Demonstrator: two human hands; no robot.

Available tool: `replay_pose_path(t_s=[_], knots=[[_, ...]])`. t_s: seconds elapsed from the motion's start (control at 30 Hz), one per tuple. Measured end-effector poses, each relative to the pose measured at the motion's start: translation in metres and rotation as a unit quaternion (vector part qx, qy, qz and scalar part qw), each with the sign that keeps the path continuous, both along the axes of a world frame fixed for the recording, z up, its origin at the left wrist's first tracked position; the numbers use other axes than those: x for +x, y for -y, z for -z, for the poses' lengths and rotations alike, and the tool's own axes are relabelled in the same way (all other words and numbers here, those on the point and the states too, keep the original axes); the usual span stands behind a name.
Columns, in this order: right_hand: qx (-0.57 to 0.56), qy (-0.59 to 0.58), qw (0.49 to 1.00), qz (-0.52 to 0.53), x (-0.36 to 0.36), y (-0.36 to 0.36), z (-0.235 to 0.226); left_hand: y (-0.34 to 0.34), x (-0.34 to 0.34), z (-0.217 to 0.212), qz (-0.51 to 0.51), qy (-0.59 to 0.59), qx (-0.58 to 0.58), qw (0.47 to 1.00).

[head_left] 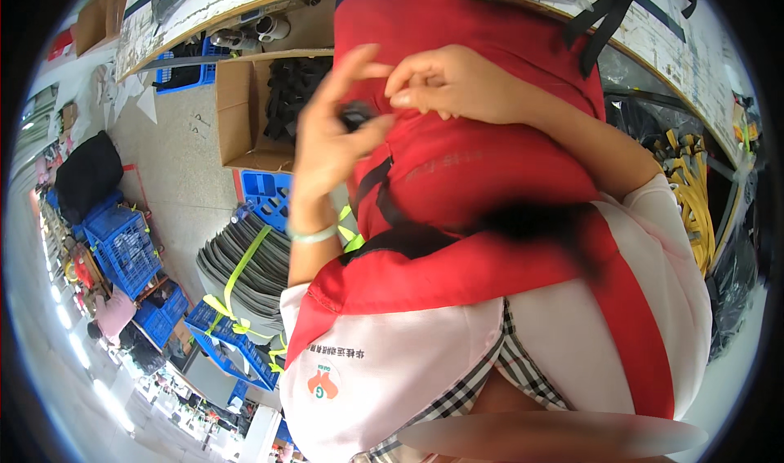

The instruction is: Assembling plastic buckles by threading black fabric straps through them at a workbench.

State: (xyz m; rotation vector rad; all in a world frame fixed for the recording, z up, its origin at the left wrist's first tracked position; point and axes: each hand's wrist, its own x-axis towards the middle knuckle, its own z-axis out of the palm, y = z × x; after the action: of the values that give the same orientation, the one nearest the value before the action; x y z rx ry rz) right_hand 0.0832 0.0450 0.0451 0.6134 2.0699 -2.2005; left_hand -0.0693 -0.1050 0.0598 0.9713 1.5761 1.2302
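Between both hands [327, 140], small black buckle [356, 117], orientation unclear.

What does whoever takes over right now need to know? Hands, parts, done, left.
Left hand: pinches a small black buckle piece against the red fabric item; grip closed on it.
Right hand: fingertips pinch the red fabric beside the buckle.
Black strap runs down the fabric, which lies across the lap.
Cardboard box of black parts sits left of the hands.
Done: buckle in hand at the fabric.
Left: whether it is fastened cannot be seen.

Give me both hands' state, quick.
Left hand: closed on a small black part at the red fabric item.
Right hand: fingertips pinched on the red fabric item.
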Motion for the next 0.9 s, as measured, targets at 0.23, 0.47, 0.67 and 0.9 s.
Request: replay_pose_path(t_s=[0.23, 0.47, 0.67, 0.9], knots=[[0.016, 0.017, 1.000, 0.015, 0.027, -0.018, 0.017, -0.039, 0.026, 0.031, 0.096, 0.239, -0.028, 0.966], [-0.029, 0.019, 0.995, 0.096, 0.040, -0.030, 0.019, -0.045, 0.029, 0.043, 0.037, 0.238, -0.071, 0.968], [0.257, -0.050, 0.958, 0.117, 0.064, -0.024, 0.029, -0.061, 0.034, 0.054, 0.080, 0.210, -0.098, 0.969], [0.487, 0.062, 0.804, 0.336, 0.174, -0.052, 0.013, -0.068, 0.019, 0.070, -0.022, 0.538, -0.111, 0.836]])
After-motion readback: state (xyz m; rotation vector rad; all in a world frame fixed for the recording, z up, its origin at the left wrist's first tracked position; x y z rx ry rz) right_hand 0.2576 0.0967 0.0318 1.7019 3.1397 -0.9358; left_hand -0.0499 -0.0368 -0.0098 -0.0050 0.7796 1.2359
